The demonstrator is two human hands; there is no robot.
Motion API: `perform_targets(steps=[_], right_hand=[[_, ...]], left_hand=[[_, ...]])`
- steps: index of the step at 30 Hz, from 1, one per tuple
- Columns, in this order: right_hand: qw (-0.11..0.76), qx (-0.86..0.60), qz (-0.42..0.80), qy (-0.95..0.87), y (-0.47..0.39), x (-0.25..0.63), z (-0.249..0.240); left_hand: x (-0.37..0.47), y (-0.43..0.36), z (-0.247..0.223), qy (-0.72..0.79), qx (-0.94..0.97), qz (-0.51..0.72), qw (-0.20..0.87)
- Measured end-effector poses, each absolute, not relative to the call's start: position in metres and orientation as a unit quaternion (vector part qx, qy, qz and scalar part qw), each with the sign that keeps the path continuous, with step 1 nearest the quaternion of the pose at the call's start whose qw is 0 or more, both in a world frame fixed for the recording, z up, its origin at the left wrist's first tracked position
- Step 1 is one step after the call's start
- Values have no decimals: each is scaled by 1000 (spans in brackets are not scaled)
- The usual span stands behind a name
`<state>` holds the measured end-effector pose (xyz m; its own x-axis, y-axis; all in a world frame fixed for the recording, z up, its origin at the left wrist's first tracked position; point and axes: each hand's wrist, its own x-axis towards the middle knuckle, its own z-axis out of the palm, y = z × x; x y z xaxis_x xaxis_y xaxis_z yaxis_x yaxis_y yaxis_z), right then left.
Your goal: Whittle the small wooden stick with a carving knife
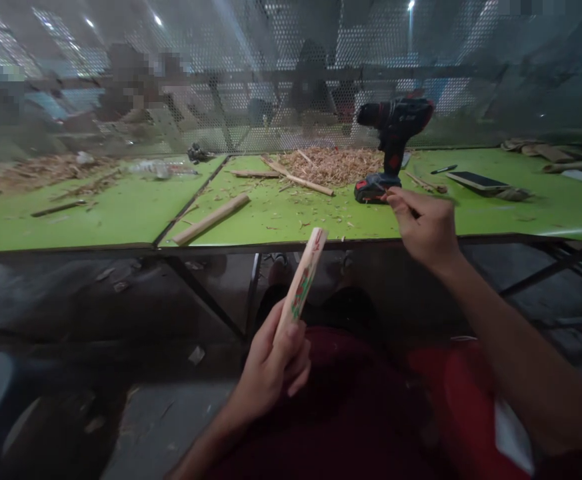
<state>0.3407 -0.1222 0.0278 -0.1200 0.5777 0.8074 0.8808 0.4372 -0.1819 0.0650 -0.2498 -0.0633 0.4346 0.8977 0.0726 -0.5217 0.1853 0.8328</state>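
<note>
My left hand (pixel 278 357) is closed around the lower part of a pale wooden stick (pixel 298 283). The stick is tilted, its upper end just short of the table's front edge, with red and green markings along one face. My right hand (pixel 428 223) is raised over the table edge, thumb and fingers pinched together. Whatever lies in that pinch, if anything, is too small to make out. Just beyond those fingertips, a black and red cordless drill (pixel 395 133) stands upright on its battery, chuck pointing left.
On the green table (pixel 291 223) lie a wood shavings pile (pixel 335 165), a thick wooden rod (pixel 211 220), thinner sticks, a plastic bottle (pixel 163 168), a pen (pixel 443 169) and a dark phone-like slab (pixel 478 182). A perforated metal screen (pixel 281 80) rises behind, with people beyond it.
</note>
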Motion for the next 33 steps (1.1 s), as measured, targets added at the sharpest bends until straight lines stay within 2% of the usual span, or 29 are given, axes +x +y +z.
perform_targets(steps=[4, 7, 9, 17, 23, 26, 29, 33], right_hand=[[424, -441, -126, -781, -167, 299, 9], [341, -427, -143, -825, -184, 272, -11], [317, -420, -167, -834, -184, 265, -17], [271, -402, -229, -844, -173, 272, -5], [244, -380, -222, -864, -158, 268, -6], [268, -399, -219, -849, -135, 291, -5], [343, -484, -215, -776, -118, 326, 10], [401, -508, -144, -749, -135, 330, 30]], left_hand=[[73, -242, -63, 221, 413, 478, 743], [74, -239, -63, 216, 420, 483, 738], [72, -238, -63, 212, 425, 486, 733], [61, -241, -58, 233, 451, 477, 718], [54, -237, -50, 252, 452, 473, 713], [46, -245, -52, 256, 452, 468, 715], [39, -258, -56, 263, 445, 465, 719], [41, -258, -57, 266, 430, 469, 724]])
